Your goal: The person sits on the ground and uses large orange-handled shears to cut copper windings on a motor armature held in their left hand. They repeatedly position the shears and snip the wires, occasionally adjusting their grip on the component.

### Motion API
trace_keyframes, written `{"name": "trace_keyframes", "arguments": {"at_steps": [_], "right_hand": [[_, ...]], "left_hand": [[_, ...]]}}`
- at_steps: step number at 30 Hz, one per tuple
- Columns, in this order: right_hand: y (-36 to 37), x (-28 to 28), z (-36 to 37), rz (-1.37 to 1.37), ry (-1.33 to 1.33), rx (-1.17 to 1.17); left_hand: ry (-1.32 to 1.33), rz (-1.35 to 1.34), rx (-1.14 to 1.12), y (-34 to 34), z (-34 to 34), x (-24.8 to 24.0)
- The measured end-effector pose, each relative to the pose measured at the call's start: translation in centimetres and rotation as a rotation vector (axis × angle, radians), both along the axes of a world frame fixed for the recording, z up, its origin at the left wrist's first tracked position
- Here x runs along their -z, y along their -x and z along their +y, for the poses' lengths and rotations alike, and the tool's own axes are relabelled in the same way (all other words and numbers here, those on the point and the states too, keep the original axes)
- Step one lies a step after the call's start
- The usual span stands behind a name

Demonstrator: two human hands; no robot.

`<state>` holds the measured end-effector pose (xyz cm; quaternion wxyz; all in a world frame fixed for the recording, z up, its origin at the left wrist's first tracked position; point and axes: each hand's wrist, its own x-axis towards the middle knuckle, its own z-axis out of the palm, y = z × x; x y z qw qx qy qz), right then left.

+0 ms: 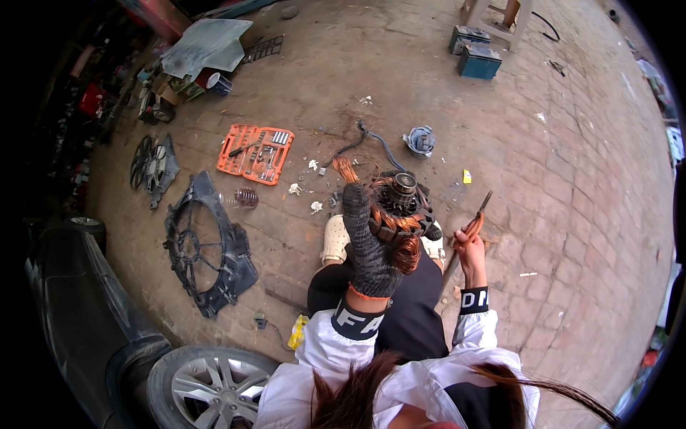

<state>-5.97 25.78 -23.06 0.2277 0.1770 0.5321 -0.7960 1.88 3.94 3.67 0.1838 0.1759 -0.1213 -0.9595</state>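
Observation:
My left hand (373, 247), in a dark grey knitted glove, is closed at the left side of a wound copper coil assembly (402, 204) in front of my knees. Loose copper strands (346, 170) stick out past the glove's end. A bunched loop of copper wire (406, 255) lies against its right side; the finger grip is partly hidden. A round metal bearing part (404, 185) tops the assembly. To the right, my bare right hand (469, 247) grips a tool with orange handles (474, 224), its slim dark jaws pointing up. A thin grey rod (449, 270) shows below that hand.
Left of the work lie an orange socket set case (255, 154), a black fan shroud (207, 243) and a spring (246, 197). A blue-grey round part (419, 141) and a cable (382, 143) are farther ahead. Batteries (479, 61) stand far right; a wheel (214, 390) is near left.

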Motion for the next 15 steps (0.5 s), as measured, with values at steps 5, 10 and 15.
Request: {"name": "trace_keyframes", "arguments": {"at_steps": [5,10,15], "right_hand": [[-0.8,-7.3,-2.1,0.101,-0.114,-0.041],[-1.3,-13.3,-4.6,0.224,-0.137,-0.083],[-2.5,-17.4,-5.7,0.448,0.027,-0.077]], "left_hand": [[0.102,0.014,-0.070,-1.1,-0.6,-0.5],[0.078,0.409,0.013,-2.1,-2.5,1.1],[0.180,0.117,-0.045,-3.0,-2.9,0.3]]}}
